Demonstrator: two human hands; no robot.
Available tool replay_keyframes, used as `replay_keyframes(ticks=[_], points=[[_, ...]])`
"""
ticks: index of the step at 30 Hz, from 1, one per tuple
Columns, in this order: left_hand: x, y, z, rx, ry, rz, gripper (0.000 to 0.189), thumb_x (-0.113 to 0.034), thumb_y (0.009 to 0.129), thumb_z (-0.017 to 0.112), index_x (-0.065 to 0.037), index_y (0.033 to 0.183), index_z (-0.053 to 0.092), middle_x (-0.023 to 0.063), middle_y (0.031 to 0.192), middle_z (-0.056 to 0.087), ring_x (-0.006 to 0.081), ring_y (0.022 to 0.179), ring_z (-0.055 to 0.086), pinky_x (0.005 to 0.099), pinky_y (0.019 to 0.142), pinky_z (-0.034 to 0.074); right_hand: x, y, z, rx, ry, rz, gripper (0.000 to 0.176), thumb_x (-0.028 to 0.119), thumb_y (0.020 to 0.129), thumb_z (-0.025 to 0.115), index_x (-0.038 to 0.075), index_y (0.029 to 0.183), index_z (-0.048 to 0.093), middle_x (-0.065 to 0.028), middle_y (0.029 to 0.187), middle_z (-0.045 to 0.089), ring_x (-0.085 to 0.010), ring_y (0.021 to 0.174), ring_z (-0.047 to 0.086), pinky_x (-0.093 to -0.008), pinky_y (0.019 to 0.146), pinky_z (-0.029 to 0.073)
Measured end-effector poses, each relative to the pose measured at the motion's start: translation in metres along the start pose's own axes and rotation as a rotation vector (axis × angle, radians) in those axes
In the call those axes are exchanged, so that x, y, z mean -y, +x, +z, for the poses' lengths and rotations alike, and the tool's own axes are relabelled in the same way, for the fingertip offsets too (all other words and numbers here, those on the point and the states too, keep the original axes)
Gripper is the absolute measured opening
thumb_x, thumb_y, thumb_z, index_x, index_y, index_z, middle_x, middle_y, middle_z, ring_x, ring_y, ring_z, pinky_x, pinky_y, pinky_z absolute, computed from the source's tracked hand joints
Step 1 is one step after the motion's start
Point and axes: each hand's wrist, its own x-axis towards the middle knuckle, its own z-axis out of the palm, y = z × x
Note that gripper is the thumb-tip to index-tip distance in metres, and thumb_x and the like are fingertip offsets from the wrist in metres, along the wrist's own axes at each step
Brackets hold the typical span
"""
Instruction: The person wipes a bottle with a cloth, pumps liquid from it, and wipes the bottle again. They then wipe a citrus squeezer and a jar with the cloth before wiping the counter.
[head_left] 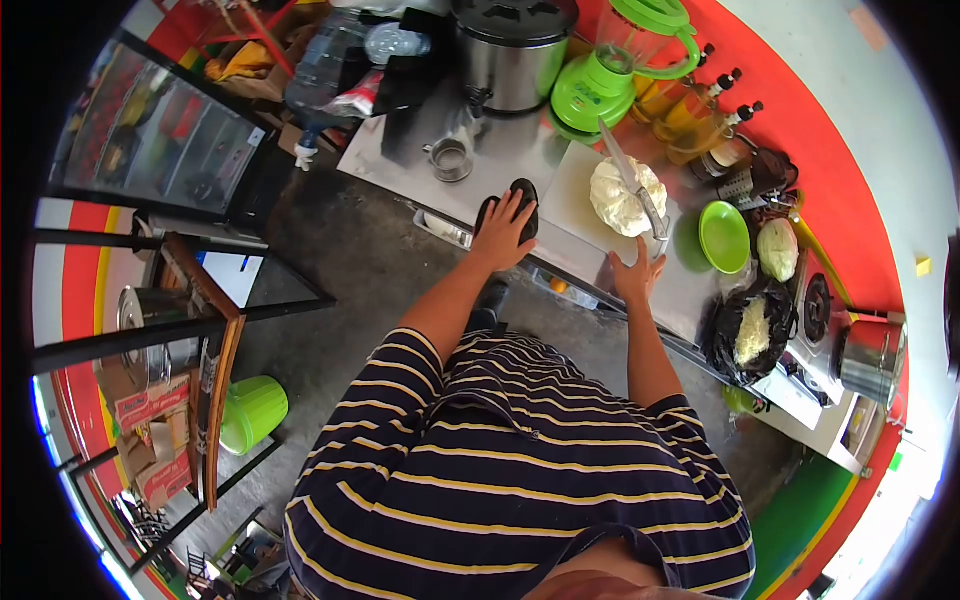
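Box point(155, 400) print blurred; right hand point(637, 275) near cabbage point(610, 200).

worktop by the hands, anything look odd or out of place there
The knife lies across the top of the cabbage instead of flat on the cutting board, which looks precarious; it might slide off. No spill stands out.

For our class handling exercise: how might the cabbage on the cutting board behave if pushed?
Being rounded, the cabbage may rock or roll. The knife, which appears to lie across it, would probably shift or slide off. The cabbage's solid bulk suggests it could feel fairly heavy.
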Motion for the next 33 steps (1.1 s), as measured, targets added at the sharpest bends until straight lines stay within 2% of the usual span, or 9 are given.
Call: replay_keyframes(ticks=[8,14,16,20,22,27,29,30,33], points=[[-0.021,-0.026,0.030,-0.085,0.023,-0.127,0.079,-0.033,0.103,0.063,-0.009,0.167,0.024,0.0248,0.173,0.017,0.0436,0.160,0.015,0.0593,0.127,0.019,0.019,-0.010,0.014,0.025,-0.023,-0.072,0.086,0.044,0.083,0.084,0.029,0.158,0.046,-0.0407,0.165,0.013,-0.0562,0.154,0.021,-0.0557,0.123,0.032],[-0.056,-0.042,0.046,-0.027,0.071,0.085,0.071,-0.020,0.101,0.064,-0.011,0.164,0.032,0.0187,0.173,0.020,0.0396,0.160,0.018,0.0576,0.127,0.022,-0.023,-0.026,0.003,0.033,0.131,-0.231,0.074,0.035,0.084,0.083,0.011,0.147,0.053,-0.0299,0.166,0.029,-0.0457,0.152,0.034,-0.0480,0.122,0.035],[-0.087,-0.040,0.060,0.012,0.074,0.114,0.071,-0.019,0.101,0.064,-0.011,0.164,0.032,0.0180,0.173,0.021,0.0392,0.161,0.018,0.0574,0.127,0.022,-0.057,-0.030,-0.010,0.057,0.249,-0.348,0.063,0.025,0.085,0.083,0.005,0.139,0.058,-0.0252,0.161,0.041,-0.0414,0.146,0.045,-0.0443,0.119,0.040],[-0.117,-0.029,0.074,0.088,0.064,0.169,0.070,-0.017,0.101,0.064,-0.012,0.164,0.033,0.0163,0.173,0.022,0.0382,0.161,0.017,0.0565,0.128,0.021,-0.078,-0.058,-0.017,0.078,0.405,-0.265,0.051,0.014,0.089,0.080,0.003,0.136,0.061,-0.0177,0.156,0.052,-0.0329,0.142,0.052,-0.0425,0.116,0.043],[-0.135,-0.024,0.084,0.111,0.079,0.195,0.071,-0.016,0.100,0.065,-0.013,0.164,0.034,0.0165,0.173,0.021,0.0388,0.161,0.017,0.0566,0.128,0.022,-0.090,-0.068,-0.021,0.053,0.575,-0.217,0.042,0.009,0.092,0.076,0.002,0.132,0.064,-0.0133,0.147,0.061,-0.0262,0.132,0.061,-0.0395,0.110,0.049],[-0.185,-0.019,0.120,0.097,-0.010,0.294,0.073,-0.011,0.096,0.067,-0.011,0.162,0.037,0.0198,0.171,0.026,0.0420,0.159,0.022,0.0580,0.126,0.024,-0.128,-0.095,-0.037,-0.048,0.637,-0.114,0.034,0.009,0.091,0.078,0.000,0.122,0.068,-0.0141,0.125,0.073,-0.0235,0.114,0.070,-0.0356,0.098,0.055],[-0.203,-0.016,0.128,0.108,-0.016,0.239,0.071,-0.012,0.099,0.064,-0.013,0.164,0.035,0.0171,0.173,0.023,0.0380,0.161,0.018,0.0565,0.127,0.021,-0.143,-0.105,-0.045,0.021,0.646,-0.033,0.033,0.009,0.090,0.078,0.000,0.120,0.068,-0.0124,0.117,0.075,-0.0225,0.107,0.073,-0.0338,0.093,0.056],[-0.211,-0.014,0.137,0.090,-0.034,0.254,0.072,-0.012,0.099,0.065,-0.014,0.164,0.035,0.0176,0.173,0.024,0.0397,0.160,0.019,0.0585,0.126,0.022,-0.155,-0.110,-0.045,-0.005,0.783,-0.037,0.031,0.008,0.090,0.077,0.000,0.118,0.069,-0.0124,0.113,0.076,-0.0221,0.101,0.074,-0.0336,0.088,0.057],[-0.233,-0.005,0.149,0.162,-0.010,0.313,0.071,-0.011,0.098,0.065,-0.013,0.163,0.036,0.0181,0.173,0.023,0.0417,0.160,0.019,0.0598,0.126,0.021,-0.173,-0.127,-0.063,-0.035,0.700,0.049,0.030,0.007,0.089,0.077,0.000,0.117,0.069,-0.0134,0.112,0.076,-0.0219,0.102,0.074,-0.0334,0.088,0.057]])
